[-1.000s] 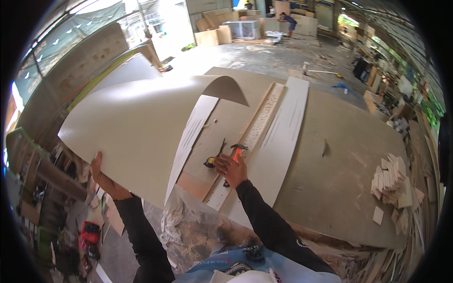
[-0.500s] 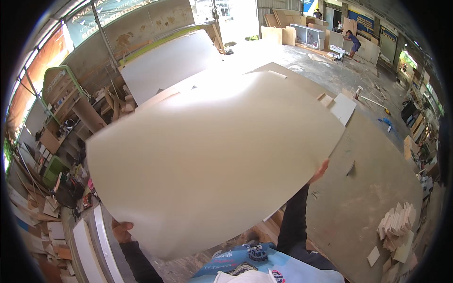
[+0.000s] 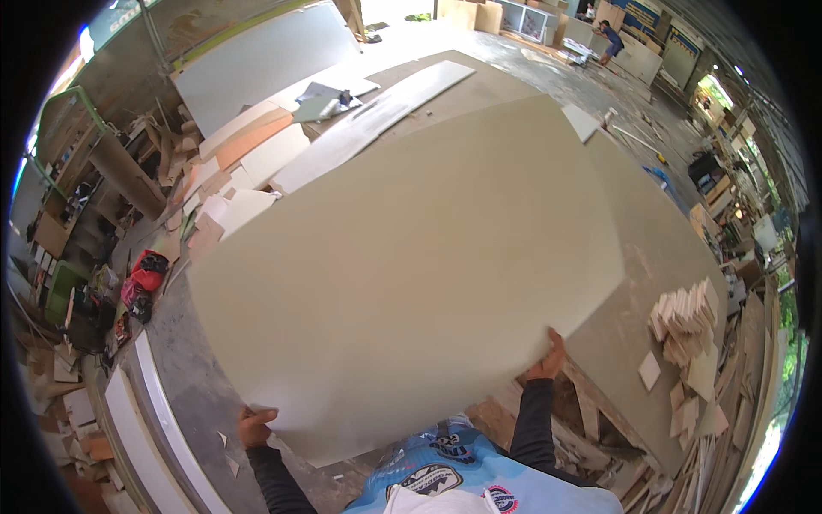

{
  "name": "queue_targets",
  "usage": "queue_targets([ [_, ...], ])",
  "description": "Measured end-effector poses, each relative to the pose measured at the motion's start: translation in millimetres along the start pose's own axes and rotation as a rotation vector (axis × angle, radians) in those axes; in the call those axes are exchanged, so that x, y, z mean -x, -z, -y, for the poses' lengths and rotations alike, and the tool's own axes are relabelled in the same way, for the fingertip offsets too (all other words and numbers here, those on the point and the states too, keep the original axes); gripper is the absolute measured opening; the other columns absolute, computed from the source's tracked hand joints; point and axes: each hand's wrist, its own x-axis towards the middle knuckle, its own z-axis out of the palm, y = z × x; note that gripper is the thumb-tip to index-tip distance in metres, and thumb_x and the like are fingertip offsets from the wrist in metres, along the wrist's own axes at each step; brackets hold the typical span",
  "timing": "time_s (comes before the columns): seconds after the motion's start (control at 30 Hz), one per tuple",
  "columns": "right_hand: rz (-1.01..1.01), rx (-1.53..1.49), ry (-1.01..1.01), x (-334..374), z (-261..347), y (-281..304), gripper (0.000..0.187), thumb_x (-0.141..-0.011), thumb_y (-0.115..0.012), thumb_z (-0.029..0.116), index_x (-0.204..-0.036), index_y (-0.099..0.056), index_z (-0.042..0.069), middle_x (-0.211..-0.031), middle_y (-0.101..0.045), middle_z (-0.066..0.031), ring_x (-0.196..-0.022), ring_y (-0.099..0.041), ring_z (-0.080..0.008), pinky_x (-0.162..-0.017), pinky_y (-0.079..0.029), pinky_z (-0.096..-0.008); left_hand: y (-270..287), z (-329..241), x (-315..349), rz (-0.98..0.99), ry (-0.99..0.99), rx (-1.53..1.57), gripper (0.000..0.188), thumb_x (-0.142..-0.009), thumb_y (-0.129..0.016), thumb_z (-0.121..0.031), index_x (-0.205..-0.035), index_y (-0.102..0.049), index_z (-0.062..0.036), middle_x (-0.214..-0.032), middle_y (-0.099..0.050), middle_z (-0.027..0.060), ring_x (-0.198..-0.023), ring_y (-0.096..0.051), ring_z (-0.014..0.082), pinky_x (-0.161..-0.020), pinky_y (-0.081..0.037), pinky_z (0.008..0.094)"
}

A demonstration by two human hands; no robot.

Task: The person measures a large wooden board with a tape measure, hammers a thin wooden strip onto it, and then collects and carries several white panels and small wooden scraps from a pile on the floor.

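Observation:
A large, thin, beige sheet [image 3: 411, 265], which looks like laminate, spans the middle of the view. Its far part lies over a wide, flat work surface [image 3: 659, 248], and its near edge reaches toward my body. My left hand [image 3: 255, 426] grips the near left corner, thumb on top and fingers underneath. My right hand [image 3: 546, 356] holds the near right edge in the same way, its fingers partly hidden below the sheet. Between my hands the near edge bows slightly.
Small wooden pieces [image 3: 683, 324] are stacked on the right of the work surface. A long white board [image 3: 377, 124] and several offcuts lie beyond the sheet. Long white strips [image 3: 171, 420] stand at the left, and scrap wood [image 3: 591, 411] lies under the surface. Another person [image 3: 610, 43] bends far back.
The sheet has come down and flattened over the work surface, uncovering the white board and offcuts behind it. My right hand is lower and nearer to me; both hands still hold the sheet.

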Motion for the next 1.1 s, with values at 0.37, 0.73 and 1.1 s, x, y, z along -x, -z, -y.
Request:
queue_targets([
  [0.37,-0.291,0.776,-0.066,7,6,154,0.038,-0.081,-0.066,0.005,-0.113,-0.056,-0.013,-0.108,-0.065,-0.0199,-0.093,-0.065,-0.0277,-0.079,-0.052,-0.0374,-45,83,102,-0.119,0.202,-0.065,0.024,-0.083,-0.070,-0.006,-0.102,-0.062,0.0062,-0.094,-0.068,0.0103,-0.079,-0.067,0.0197,-0.070,-0.053,0.0286],
  [0.73,-0.155,1.149,0.332,19,-10,119,0.039,-0.075,-0.057,-0.001,-0.114,-0.058,-0.006,-0.096,-0.069,-0.0180,-0.089,-0.068,-0.0274,-0.078,-0.051,-0.0353,-93,47,137,-0.258,-0.137,-0.016,0.016,-0.085,-0.064,0.000,-0.100,-0.062,0.0032,-0.095,-0.067,0.0090,-0.083,-0.066,0.0190,-0.073,-0.054,0.0305],
  [1.1,-0.057,1.383,0.261,-50,-7,105,0.066,-0.077,-0.066,0.003,-0.140,-0.047,-0.003,-0.099,-0.071,-0.0135,-0.082,-0.068,-0.0214,-0.074,-0.053,-0.0330,-134,87,100,-0.320,-0.015,0.075,0.022,-0.088,-0.061,-0.004,-0.107,-0.054,0.0059,-0.101,-0.064,0.0174,-0.086,-0.068,0.0297,-0.078,-0.059,0.0390],
])
